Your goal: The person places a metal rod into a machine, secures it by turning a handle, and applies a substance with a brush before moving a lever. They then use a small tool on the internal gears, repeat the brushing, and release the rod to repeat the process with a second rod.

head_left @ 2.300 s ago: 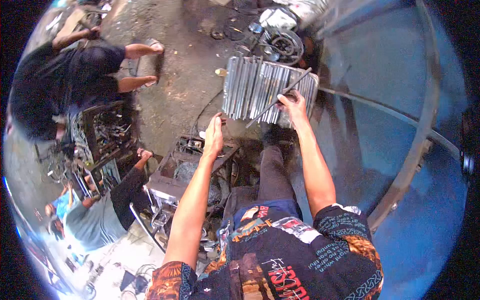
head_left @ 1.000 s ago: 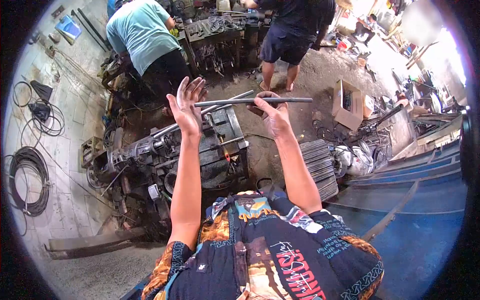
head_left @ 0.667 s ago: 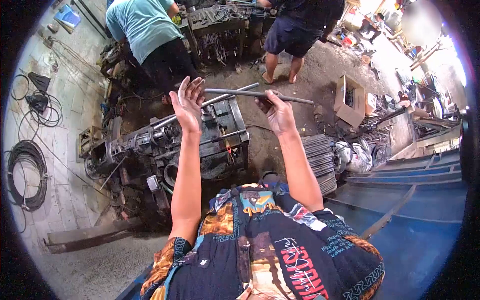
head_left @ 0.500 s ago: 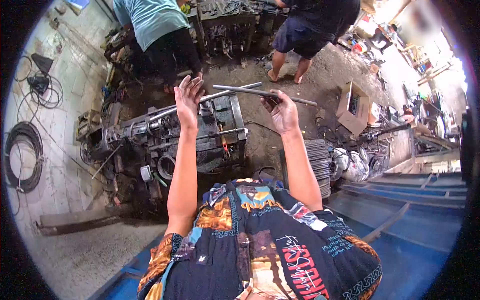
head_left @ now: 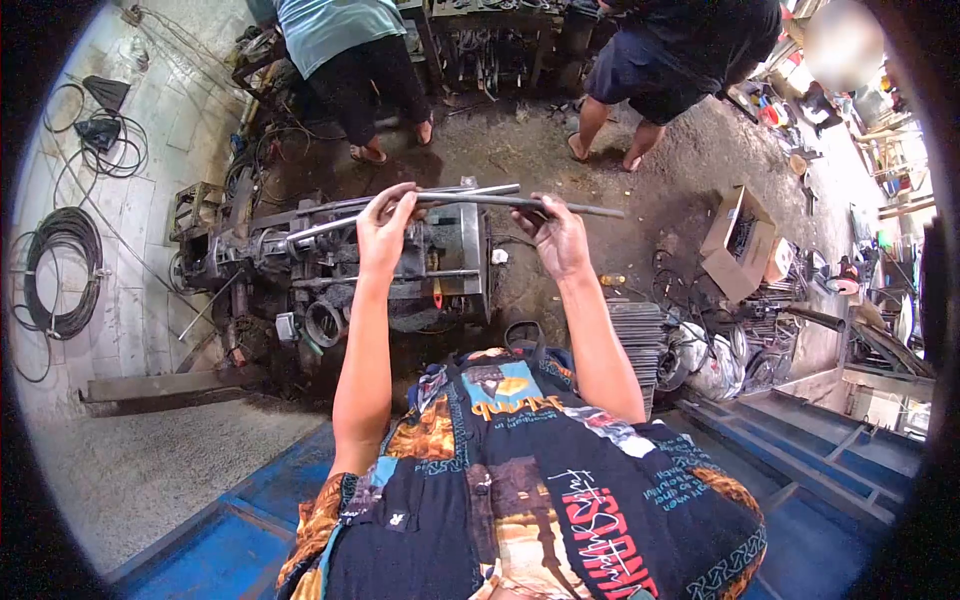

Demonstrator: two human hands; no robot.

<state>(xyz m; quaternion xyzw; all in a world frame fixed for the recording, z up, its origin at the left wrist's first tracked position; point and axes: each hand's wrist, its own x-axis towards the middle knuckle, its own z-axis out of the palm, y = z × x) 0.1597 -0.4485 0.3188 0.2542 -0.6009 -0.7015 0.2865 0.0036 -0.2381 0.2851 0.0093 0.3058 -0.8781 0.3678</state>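
Observation:
A grey metal rod [head_left: 480, 199] runs between my two hands in the head view. Its left end lies in the fingers of my left hand [head_left: 386, 230], which are closed round it. My right hand [head_left: 556, 238] grips it farther along between thumb and fingers, and its far end sticks out to the right. Behind it, a second, shinier rod [head_left: 330, 224] slants over a greasy machine [head_left: 440, 240] with shafts and a round flange. Whether my left hand also touches that second rod cannot be made out.
Two people stand at a cluttered workbench [head_left: 490, 12] ahead. An open cardboard box [head_left: 738, 245] sits on the floor at right, near stacked metal plates [head_left: 634, 345] and wrapped bundles. Coiled cable [head_left: 62, 272] hangs at left. Blue metal framing [head_left: 270, 510] surrounds my body.
My left hand, open and upright before, has closed on the rod's left end. The rod has shifted slightly left. The view has turned, so the people and box appear farther right.

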